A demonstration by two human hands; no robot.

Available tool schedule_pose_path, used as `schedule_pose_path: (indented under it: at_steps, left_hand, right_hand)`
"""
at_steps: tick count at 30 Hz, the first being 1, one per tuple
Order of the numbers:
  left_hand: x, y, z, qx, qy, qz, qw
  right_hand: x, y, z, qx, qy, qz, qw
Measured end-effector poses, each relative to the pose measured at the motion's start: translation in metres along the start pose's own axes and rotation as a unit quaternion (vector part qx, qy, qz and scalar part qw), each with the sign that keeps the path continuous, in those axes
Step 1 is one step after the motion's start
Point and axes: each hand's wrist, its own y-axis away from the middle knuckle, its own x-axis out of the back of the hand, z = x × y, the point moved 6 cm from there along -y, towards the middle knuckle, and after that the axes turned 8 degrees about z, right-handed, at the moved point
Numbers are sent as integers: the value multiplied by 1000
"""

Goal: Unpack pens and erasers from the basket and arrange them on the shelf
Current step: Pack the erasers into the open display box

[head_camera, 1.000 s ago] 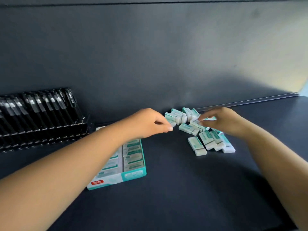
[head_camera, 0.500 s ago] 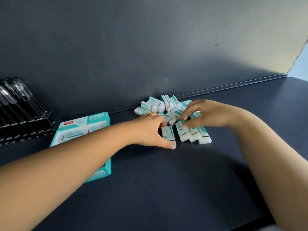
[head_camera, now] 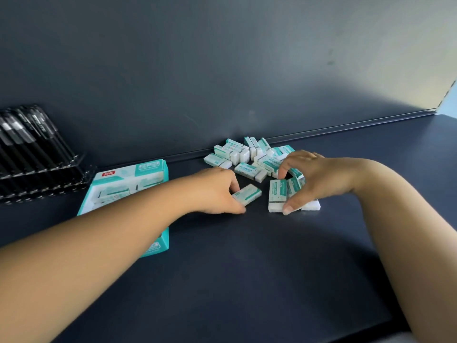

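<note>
Erasers loose on a matte dark shelf

Left hand [head_camera: 217, 191] pinches one eraser [head_camera: 247, 194], a small white block in a teal-and-white paper sleeve, its grip clamped on the near end between thumb and fingers while the block lies slightly tilted on the shelf [head_camera: 247, 280]. Right hand [head_camera: 314, 180] arches over a tight row of erasers [head_camera: 280, 194] lying side by side, thumb at their bare white ends and fingers curled over the far side, grip clamped on the row. Behind both hands a jumbled heap of erasers [head_camera: 247, 154] sits against the smooth dark back wall. To the left lies an open teal cardboard box [head_camera: 150, 169], rectangular, more sleeved erasers inside. Farther left, glossy black pens [head_camera: 27, 134] lean in a clear plastic stand [head_camera: 44, 174].
</note>
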Motion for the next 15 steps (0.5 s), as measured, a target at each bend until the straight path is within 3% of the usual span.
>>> schedule_pose_path:
  at_steps: [5,10,15]
  left_hand:
    - [23,11,-15,-5,71,87,994]
    - [42,34,-41,4,182,154,971]
    - [45,61,-62,1,264,224,938]
  right_hand:
    - [-6,-5,-16,32,80,46,995]
    - [-13,-3,-21,52,30,-10,998]
    - [-8,-6,-31,109,-17,68,992]
